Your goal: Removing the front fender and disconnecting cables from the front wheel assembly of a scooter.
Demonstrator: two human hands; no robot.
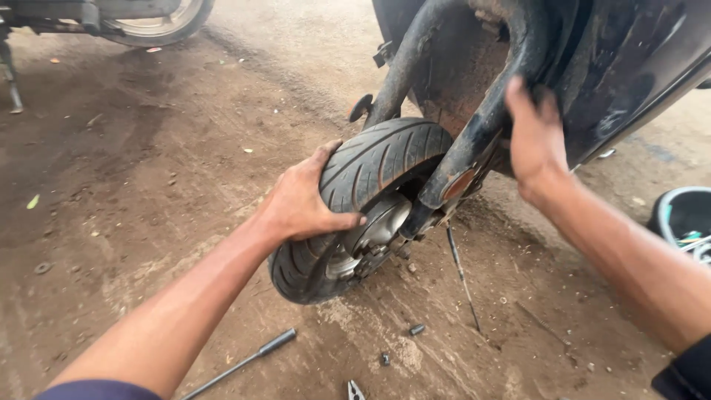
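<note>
Here the tyre (pixel 355 207) sits under the left hand (pixel 300 204) — right hand (pixel 535 141) apart.

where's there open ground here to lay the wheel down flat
The widest bare dirt lies left of the tire, between it and the other wheel at top left. It is crowded below the tire: long tool, pliers, small bits, thin rod. The black tub blocks the right.

**Clearances and obstructions around the front wheel**

Open dirt ground (pixel 148 170) left of the tyre (pixel 355 200): free passage. Right of the tyre blocked by the fork leg (pixel 474 141) and dark body panel (pixel 622 67), close together. Below: thin rod (pixel 463 278), long-handled tool (pixel 244 361), pliers (pixel 355 390), small loose parts (pixel 416 330). Far right: black tub (pixel 681 215).
</note>
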